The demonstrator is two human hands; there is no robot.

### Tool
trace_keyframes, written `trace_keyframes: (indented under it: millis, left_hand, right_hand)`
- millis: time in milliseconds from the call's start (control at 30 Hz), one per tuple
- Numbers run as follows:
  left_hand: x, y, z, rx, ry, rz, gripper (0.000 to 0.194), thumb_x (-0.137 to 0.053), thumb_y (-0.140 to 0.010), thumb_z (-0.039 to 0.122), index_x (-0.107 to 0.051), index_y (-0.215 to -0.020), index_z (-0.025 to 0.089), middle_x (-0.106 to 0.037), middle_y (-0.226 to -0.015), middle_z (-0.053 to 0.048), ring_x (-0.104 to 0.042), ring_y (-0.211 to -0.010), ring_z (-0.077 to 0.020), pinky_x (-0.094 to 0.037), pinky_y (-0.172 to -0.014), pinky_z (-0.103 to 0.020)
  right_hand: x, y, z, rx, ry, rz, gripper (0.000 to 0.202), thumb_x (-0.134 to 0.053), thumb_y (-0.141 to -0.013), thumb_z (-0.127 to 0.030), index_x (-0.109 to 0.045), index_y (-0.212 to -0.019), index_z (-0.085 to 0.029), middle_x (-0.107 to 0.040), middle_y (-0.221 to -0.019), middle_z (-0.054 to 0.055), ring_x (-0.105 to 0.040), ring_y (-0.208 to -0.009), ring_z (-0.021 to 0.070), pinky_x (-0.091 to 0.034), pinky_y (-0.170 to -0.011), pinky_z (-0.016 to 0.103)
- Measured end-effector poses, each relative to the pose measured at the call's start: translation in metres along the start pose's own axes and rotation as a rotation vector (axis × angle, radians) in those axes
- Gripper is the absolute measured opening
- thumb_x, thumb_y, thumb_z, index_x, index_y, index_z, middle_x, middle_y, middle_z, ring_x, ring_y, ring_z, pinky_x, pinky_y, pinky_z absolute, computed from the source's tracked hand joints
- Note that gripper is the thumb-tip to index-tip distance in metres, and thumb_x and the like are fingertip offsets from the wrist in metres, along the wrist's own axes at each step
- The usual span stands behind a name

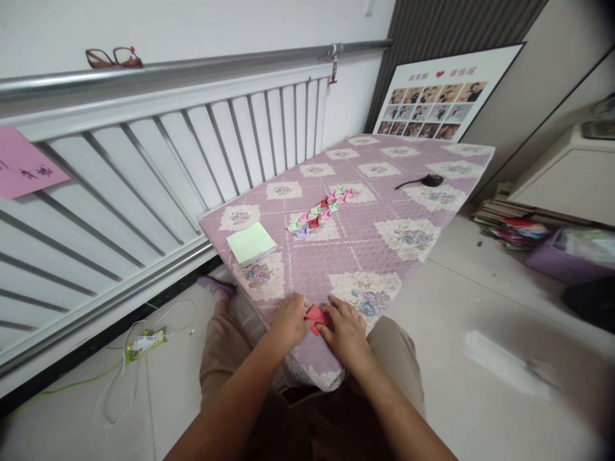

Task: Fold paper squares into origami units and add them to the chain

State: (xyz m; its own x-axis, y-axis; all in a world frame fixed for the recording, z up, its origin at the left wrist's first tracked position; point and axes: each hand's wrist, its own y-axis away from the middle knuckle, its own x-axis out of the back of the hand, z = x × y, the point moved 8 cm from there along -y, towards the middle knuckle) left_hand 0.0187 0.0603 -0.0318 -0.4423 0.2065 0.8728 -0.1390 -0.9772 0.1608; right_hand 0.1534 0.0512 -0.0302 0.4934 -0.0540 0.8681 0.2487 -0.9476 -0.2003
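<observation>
A small red piece of folded paper lies between my two hands at the near end of the cloth-covered table. My left hand grips its left edge with curled fingers. From the other side, my right hand holds it, thumb low and fingers over the upper right edge. Farther up the cloth, several small folded paper pieces in green, pink, red and blue stand in two slanting rows. A stack of pale green paper squares sits near the table's left edge.
A black object with a thin tail lies on the far right of the table. A white radiator borders the left side, with glasses on its upper pipe. A power strip with cables is on the floor.
</observation>
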Motion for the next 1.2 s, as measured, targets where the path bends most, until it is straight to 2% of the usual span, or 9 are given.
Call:
trace_keyframes:
  millis: [300, 433, 533, 600, 700, 800, 900, 1033, 1200]
  left_hand:
    - [0.004, -0.002, 0.009, -0.076, 0.005, -0.085, 0.004, -0.060, -0.077, 0.022, -0.061, -0.076, 0.018, -0.063, -0.079, -0.002, -0.055, -0.074, -0.0153, -0.037, -0.066, -0.025]
    - [0.004, 0.003, 0.009, -0.081, 0.019, -0.065, 0.003, -0.058, -0.079, 0.021, -0.061, -0.079, 0.018, -0.063, -0.077, 0.001, -0.054, -0.071, -0.0136, -0.035, -0.062, -0.024]
    - [0.006, 0.009, 0.010, -0.072, 0.030, -0.041, 0.005, -0.055, -0.083, 0.022, -0.059, -0.084, 0.019, -0.063, -0.078, 0.001, -0.054, -0.070, -0.0132, -0.035, -0.061, -0.024]
    - [0.012, 0.014, 0.012, -0.084, 0.014, 0.018, 0.008, -0.052, -0.087, 0.022, -0.059, -0.089, 0.019, -0.063, -0.086, -0.001, -0.055, -0.080, -0.0151, -0.038, -0.069, -0.026]
    - [0.019, 0.023, 0.019, -0.183, -0.129, 0.137, 0.012, -0.048, -0.091, 0.023, -0.059, -0.093, 0.020, -0.062, -0.096, -0.004, -0.052, -0.094, -0.0195, -0.037, -0.083, -0.032]
    - [0.011, 0.033, 0.021, -0.281, -0.314, 0.175, 0.017, -0.045, -0.094, 0.026, -0.061, -0.093, 0.021, -0.061, -0.098, -0.006, -0.050, -0.095, -0.0221, -0.036, -0.085, -0.037]
    - [-0.005, 0.040, 0.017, -0.321, -0.377, 0.155, 0.019, -0.043, -0.095, 0.027, -0.062, -0.094, 0.022, -0.061, -0.098, -0.006, -0.050, -0.093, -0.0221, -0.036, -0.081, -0.038]
    - [-0.018, 0.048, 0.009, -0.288, -0.317, 0.122, 0.019, -0.044, -0.095, 0.027, -0.063, -0.095, 0.022, -0.061, -0.098, -0.005, -0.050, -0.093, -0.0210, -0.035, -0.081, -0.037]
    - [-0.010, 0.054, -0.001, -0.152, -0.116, 0.172, 0.012, -0.054, -0.089, 0.028, -0.065, -0.087, 0.023, -0.062, -0.096, -0.002, -0.050, -0.095, -0.0202, -0.034, -0.084, -0.036]
  right_hand:
    - [-0.001, 0.000, 0.003, -0.023, -0.035, -0.018, 0.035, -0.064, -0.078, -0.026, -0.061, -0.112, -0.025, -0.052, -0.133, 0.009, -0.043, -0.122, 0.0291, -0.036, -0.092, 0.047]
    - [0.000, -0.004, 0.000, 0.007, -0.095, -0.032, 0.024, -0.062, -0.078, -0.024, -0.065, -0.102, -0.024, -0.057, -0.126, 0.007, -0.046, -0.118, 0.0276, -0.034, -0.091, 0.044]
    - [0.005, -0.008, -0.009, 0.082, -0.186, -0.050, 0.007, -0.058, -0.081, -0.022, -0.064, -0.083, -0.022, -0.066, -0.103, 0.003, -0.056, -0.100, 0.0215, -0.034, -0.087, 0.038]
    - [0.013, -0.009, -0.016, 0.150, -0.203, -0.016, 0.008, -0.056, -0.084, -0.022, -0.062, -0.078, -0.021, -0.066, -0.090, 0.002, -0.057, -0.089, 0.0186, -0.035, -0.085, 0.036]
    - [0.026, -0.007, -0.028, 0.253, -0.104, 0.089, 0.010, -0.053, -0.086, -0.021, -0.061, -0.080, -0.022, -0.066, -0.090, 0.002, -0.056, -0.090, 0.0186, -0.030, -0.093, 0.039]
    - [0.025, -0.001, -0.036, 0.344, 0.011, 0.111, 0.012, -0.052, -0.087, -0.016, -0.062, -0.083, -0.021, -0.066, -0.094, 0.003, -0.056, -0.093, 0.0187, -0.023, -0.101, 0.044]
    - [0.014, 0.007, -0.036, 0.393, 0.049, 0.057, 0.011, -0.053, -0.087, -0.014, -0.061, -0.082, -0.021, -0.065, -0.093, 0.003, -0.055, -0.092, 0.0187, -0.023, -0.101, 0.044]
    - [0.004, 0.016, -0.028, 0.374, 0.001, -0.020, 0.009, -0.056, -0.086, -0.016, -0.062, -0.083, -0.021, -0.064, -0.092, 0.003, -0.054, -0.092, 0.0190, -0.032, -0.095, 0.039]
    - [0.005, 0.019, -0.020, 0.342, -0.102, -0.048, 0.009, -0.056, -0.087, -0.021, -0.065, -0.086, -0.023, -0.063, -0.096, 0.004, -0.055, -0.094, 0.0201, -0.038, -0.088, 0.037]
